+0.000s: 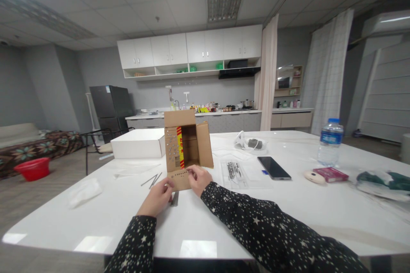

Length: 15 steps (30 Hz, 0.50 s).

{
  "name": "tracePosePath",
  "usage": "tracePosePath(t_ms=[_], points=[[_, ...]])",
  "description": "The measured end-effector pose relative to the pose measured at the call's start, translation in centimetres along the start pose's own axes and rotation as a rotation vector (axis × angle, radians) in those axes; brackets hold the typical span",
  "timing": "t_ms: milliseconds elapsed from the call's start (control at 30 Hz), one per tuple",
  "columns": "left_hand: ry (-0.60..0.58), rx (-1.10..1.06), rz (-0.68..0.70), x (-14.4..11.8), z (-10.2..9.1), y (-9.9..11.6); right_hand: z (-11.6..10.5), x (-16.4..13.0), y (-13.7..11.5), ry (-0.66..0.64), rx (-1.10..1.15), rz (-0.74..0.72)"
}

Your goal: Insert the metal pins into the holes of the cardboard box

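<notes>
Head view, first speaker: Both hands are at the near flap of the cardboard box. The right hand has its fingers curled over the flap's right edge, pinching it; the left hand is loosely closed at the flap's left corner, thumb side against the card. Whether it grips anything I cannot tell.

Second speaker: And the box itself?

First: Lying on its side on the white surface, mouth towards the person, just at 12 o'clock from the hands. Its lower flap lies flat under the fingertips, the top and right flaps stand open.

Second: How would you handle that flap well?

First: My judgement: keep one hand steadying the corner while the other works the edge, and press evenly so the light box does not slide away.

Second: What lies around?

First: Thin metal rods at 11 o'clock from the left hand. A white box further at 11. A phone at 2 o'clock, and a water bottle beyond it.
</notes>
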<state>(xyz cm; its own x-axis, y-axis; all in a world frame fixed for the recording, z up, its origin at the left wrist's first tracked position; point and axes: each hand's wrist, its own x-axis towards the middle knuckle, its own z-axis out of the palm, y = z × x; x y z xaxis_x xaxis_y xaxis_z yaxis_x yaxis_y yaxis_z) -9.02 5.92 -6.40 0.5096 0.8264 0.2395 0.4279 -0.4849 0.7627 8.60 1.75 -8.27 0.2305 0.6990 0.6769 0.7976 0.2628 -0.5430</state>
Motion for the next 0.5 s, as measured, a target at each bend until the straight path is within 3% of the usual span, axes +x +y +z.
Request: tracePosePath(t_ms=[500], points=[[-0.002,-0.01,0.006,-0.06,-0.05,0.09,-0.26,-0.07,-0.35,-0.058,-0.099,0.135]])
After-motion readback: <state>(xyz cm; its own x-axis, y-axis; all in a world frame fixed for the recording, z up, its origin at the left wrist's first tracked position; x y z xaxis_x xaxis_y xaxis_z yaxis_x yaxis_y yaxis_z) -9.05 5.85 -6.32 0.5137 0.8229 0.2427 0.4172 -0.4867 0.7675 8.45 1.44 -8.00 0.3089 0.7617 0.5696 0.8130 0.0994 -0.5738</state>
